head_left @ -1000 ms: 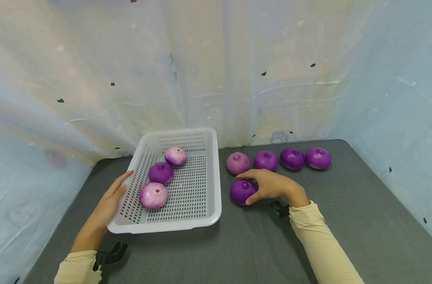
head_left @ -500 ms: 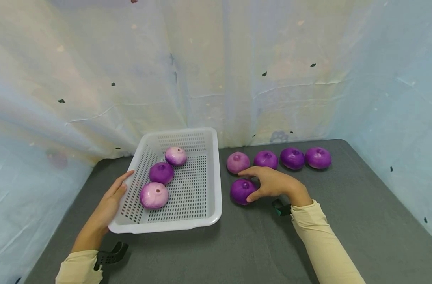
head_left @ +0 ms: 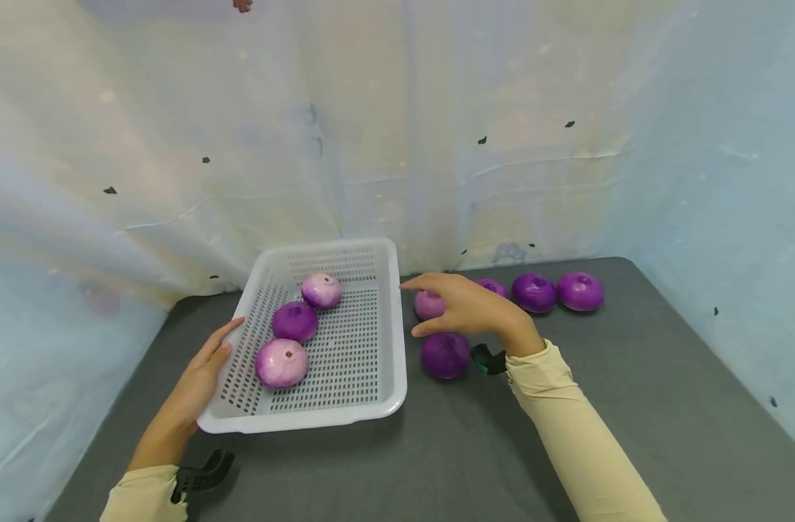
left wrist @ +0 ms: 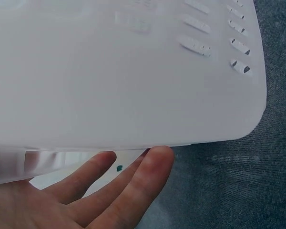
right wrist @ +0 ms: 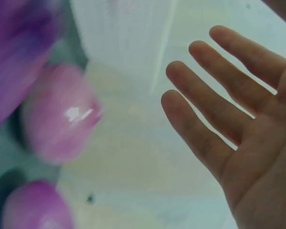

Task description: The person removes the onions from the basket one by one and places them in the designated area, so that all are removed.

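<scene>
Against the left side of a white slotted plastic basket [head_left: 306,419] rests my left hand [head_left: 195,380]; the left wrist view shows its fingers [left wrist: 133,191] fairly straight, touching the wall. Inside are a pale onion [head_left: 282,363], a dark purple onion [head_left: 294,321] and a purple-white onion [head_left: 322,290]. My right hand [head_left: 469,308] hovers with spread fingers, holding nothing, above a dark purple onion [head_left: 445,360] on the table. It partly covers a pinkish onion [head_left: 428,305] and a purple onion [head_left: 492,287] behind.
Farther right in the back row sit a dark purple onion [head_left: 534,293] and a brighter purple onion [head_left: 581,291]. The dark grey table [head_left: 319,478] ends at a pale curtain [head_left: 371,145] behind and at the sides.
My right hand has left the front dark purple onion, rising and moving away toward the back and left with fingers straighter. That onion stays in place. The left hand and basket have not visibly moved.
</scene>
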`<move>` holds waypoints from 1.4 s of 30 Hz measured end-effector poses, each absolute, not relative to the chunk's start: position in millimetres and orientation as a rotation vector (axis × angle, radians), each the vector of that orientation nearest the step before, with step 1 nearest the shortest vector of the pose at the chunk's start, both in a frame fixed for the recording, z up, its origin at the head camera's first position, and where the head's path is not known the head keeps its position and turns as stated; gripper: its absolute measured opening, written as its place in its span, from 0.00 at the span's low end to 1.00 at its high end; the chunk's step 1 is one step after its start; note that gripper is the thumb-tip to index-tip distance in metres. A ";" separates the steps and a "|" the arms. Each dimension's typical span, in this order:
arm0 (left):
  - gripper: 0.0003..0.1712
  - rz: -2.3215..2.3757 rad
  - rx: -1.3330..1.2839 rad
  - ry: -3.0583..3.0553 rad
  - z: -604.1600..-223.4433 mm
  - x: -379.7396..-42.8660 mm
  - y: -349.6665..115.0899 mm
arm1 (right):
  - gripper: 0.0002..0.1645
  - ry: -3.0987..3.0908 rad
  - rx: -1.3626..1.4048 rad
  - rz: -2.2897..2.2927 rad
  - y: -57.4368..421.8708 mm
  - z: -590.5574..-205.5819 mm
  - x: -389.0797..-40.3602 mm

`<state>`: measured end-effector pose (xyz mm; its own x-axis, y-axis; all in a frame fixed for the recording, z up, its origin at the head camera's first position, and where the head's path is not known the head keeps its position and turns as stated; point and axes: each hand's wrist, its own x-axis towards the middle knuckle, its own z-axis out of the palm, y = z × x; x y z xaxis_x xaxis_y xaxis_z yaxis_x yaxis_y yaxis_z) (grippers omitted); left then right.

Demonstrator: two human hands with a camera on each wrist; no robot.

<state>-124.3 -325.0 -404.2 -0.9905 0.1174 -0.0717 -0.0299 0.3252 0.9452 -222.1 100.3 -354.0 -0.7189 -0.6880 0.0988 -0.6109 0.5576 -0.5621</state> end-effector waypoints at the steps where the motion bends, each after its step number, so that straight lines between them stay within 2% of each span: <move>1: 0.31 1.756 0.082 2.447 -404.6 -125.2 -323.7 | 0.45 2.649 -1.135 -0.873 95.8 -349.5 -223.4; 16: 0.31 1.731 0.065 2.456 -406.4 -132.7 -315.5 | 0.45 2.523 -1.298 -0.890 24.6 -315.2 -241.0; 32: 0.31 1.719 0.077 2.476 -404.0 -128.4 -324.8 | 0.43 2.366 -1.239 -0.921 -56.7 -327.4 -259.7; 42: 0.31 1.723 0.058 2.459 -404.3 -128.2 -324.7 | 0.41 2.288 -1.136 -1.046 -83.3 -352.7 -272.5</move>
